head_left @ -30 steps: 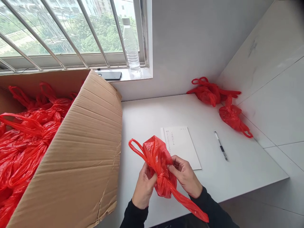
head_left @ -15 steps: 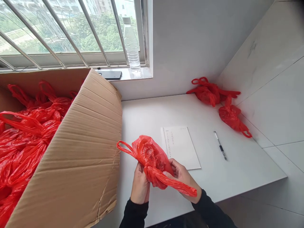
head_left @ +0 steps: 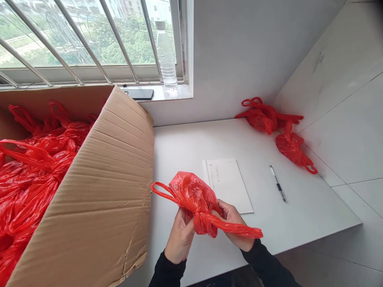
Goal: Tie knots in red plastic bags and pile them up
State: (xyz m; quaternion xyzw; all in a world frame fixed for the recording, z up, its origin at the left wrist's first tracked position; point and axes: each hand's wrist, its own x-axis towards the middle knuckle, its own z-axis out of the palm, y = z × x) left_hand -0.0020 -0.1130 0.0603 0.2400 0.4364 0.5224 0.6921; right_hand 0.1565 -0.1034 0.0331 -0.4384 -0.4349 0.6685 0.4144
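Note:
A crumpled red plastic bag (head_left: 194,197) is held over the white table's front edge. My left hand (head_left: 180,237) grips it from below on the left, fingers closed into the bunched middle. My right hand (head_left: 236,223) is closed on it from the right. One handle loop sticks out to the left, and a twisted handle strip runs out to the right over my right wrist.
A big open cardboard box (head_left: 101,187) full of red bags (head_left: 32,163) stands at the left. On the white table (head_left: 299,207) lie a sheet of paper (head_left: 229,183), a pen (head_left: 278,188) and two red bags (head_left: 265,115) in the far corner. A water bottle (head_left: 166,56) and a phone (head_left: 139,94) sit on the windowsill.
The bag has turned in my hands: its hanging handle strip swung up from below and now points right, level. The loop on the left dropped lower and shifted left.

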